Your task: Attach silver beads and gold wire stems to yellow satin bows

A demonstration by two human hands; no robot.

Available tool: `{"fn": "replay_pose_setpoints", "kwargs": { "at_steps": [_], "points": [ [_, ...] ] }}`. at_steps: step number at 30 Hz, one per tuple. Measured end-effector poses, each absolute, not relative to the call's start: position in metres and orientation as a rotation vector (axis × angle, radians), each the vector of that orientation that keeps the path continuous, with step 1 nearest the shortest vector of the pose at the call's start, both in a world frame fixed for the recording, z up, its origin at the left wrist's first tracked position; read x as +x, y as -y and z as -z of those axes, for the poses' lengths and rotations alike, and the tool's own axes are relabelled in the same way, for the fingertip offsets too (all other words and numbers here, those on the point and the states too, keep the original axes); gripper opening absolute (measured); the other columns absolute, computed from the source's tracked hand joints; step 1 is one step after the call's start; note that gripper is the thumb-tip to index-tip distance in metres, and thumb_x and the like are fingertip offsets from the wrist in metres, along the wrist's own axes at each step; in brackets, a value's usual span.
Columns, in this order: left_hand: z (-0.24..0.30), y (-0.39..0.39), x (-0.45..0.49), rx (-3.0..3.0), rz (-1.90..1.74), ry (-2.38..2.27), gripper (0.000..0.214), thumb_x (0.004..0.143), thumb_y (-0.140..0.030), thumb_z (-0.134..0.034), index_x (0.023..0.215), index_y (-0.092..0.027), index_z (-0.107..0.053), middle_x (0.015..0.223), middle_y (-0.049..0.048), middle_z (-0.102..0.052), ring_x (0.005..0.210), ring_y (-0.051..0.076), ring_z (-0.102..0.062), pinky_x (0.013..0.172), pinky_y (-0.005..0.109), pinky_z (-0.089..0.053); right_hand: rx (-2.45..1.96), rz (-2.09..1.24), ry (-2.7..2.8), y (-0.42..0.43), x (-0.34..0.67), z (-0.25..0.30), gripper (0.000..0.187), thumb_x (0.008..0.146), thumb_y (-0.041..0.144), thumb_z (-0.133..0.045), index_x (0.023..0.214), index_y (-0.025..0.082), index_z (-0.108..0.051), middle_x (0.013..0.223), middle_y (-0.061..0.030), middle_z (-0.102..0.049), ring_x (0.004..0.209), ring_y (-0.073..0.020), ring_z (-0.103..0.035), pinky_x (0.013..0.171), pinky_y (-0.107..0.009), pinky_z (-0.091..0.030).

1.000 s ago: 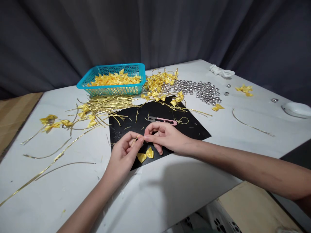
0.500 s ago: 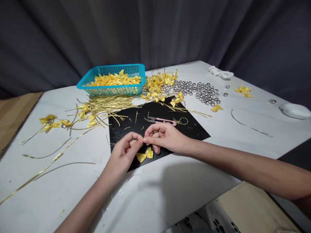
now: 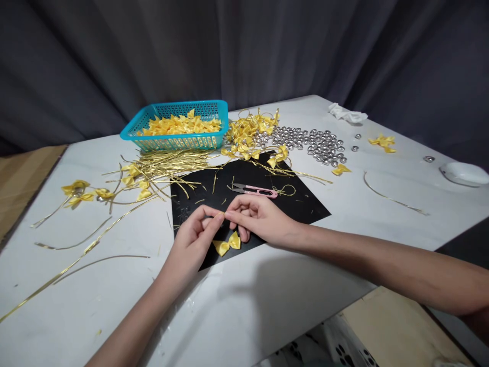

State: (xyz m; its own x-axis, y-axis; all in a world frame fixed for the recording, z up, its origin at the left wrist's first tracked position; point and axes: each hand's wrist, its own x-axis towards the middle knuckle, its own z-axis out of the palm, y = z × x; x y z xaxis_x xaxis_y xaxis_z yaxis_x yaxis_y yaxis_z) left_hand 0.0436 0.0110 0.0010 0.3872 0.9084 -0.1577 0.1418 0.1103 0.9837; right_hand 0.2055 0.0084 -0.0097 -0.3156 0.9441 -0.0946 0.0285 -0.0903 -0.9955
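My left hand and my right hand meet fingertip to fingertip over a black mat. Both pinch a short gold wire tie between thumb and forefinger. A yellow ribbon bow lies on the mat just below the fingers, touching neither hand as far as I can tell. Pink thread snips rest on the mat right behind my right hand.
A teal basket of yellow bows stands at the back. Gold ties are heaped before it, silver beads to its right. Loose bows and long gold strips lie at the left. A white dish sits far right on the white table.
The hands have closed together slightly, so less of the gold tie shows between them. The bow and snips lie where they were.
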Motion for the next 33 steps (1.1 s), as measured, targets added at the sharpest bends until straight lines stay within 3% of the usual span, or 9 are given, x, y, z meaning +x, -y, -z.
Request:
{"fn": "replay_pose_setpoints", "kwargs": {
  "at_steps": [6,15,20,33],
  "points": [
    [-0.0059,-0.0118,0.0462,1.299,-0.791,-1.107,0.033,0.072,-0.048,-0.065,0.075,-0.016,-0.057,0.045,-0.0112,-0.029,0.041,0.006,-0.018,0.039,0.02,-0.014,-1.097,-1.458,1.473,-0.0085,0.2064,0.0126,0.011,0.088,0.024,-0.048,0.083,0.014,-0.048,0.07,0.0034,-0.054,0.043,-0.0002,-0.049,0.041,-0.012,-0.038],
    [-0.0008,-0.0114,0.0442,1.299,-0.856,-1.119,0.029,0.074,-0.043,-0.066,0.079,-0.015,-0.059,0.047,-0.0104,-0.031,0.043,0.006,-0.021,0.039,0.02,-0.015,-1.118,-1.479,1.481,-0.0063,0.2058,0.0062,0.011,0.086,0.025,-0.051,0.085,0.014,-0.05,0.075,0.0017,-0.056,0.044,-0.0001,-0.048,0.042,-0.013,-0.037],
    [-0.003,-0.0127,0.0439,1.312,-0.842,-1.159,0.028,0.072,-0.041,-0.067,0.076,-0.014,-0.062,0.048,-0.0091,-0.034,0.045,0.006,-0.023,0.04,0.019,-0.015,-1.124,-1.459,1.458,-0.006,0.206,0.0059,0.012,0.083,0.024,-0.056,0.08,0.013,-0.051,0.066,0.0042,-0.052,0.043,-0.0007,-0.048,0.039,-0.012,-0.034],
    [-0.0066,-0.0127,0.0454,1.321,-0.826,-1.159,0.028,0.069,-0.042,-0.068,0.071,-0.014,-0.064,0.049,-0.0075,-0.039,0.045,0.006,-0.02,0.04,0.02,-0.015,-1.169,-1.449,1.437,-0.0068,0.2068,0.0046,0.008,0.084,0.02,-0.053,0.08,0.014,-0.049,0.07,0.0029,-0.053,0.041,-0.0003,-0.048,0.038,-0.012,-0.035]
  ]
}}
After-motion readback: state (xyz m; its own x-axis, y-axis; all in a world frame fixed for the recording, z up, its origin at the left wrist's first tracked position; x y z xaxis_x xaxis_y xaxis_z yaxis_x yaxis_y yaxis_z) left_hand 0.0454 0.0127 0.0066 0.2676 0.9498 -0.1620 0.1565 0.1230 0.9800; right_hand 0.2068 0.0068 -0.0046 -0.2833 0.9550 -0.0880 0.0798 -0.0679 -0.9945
